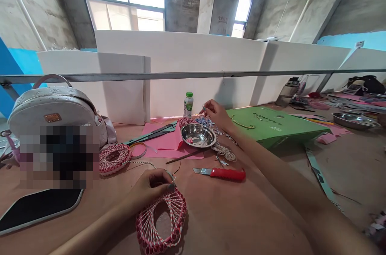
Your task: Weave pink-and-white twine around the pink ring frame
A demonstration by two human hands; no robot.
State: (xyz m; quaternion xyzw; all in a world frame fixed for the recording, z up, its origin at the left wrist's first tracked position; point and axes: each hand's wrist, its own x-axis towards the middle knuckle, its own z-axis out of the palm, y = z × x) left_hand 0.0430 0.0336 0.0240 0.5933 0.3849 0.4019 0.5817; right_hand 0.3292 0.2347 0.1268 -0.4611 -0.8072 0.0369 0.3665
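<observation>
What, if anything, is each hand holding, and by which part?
The left hand pinches the red-and-white threaded ring at its far rim. Whether the right hand holds anything is too small to tell.

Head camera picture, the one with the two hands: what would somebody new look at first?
Probably the bright red knife, lying near the middle of the table with its blade pointing left. The nearer red-and-white woven ring would catch the eye too, low in the picture, with the left hand at its top edge. Then comes the big green box, to the right of the shiny metal bowl.
</observation>
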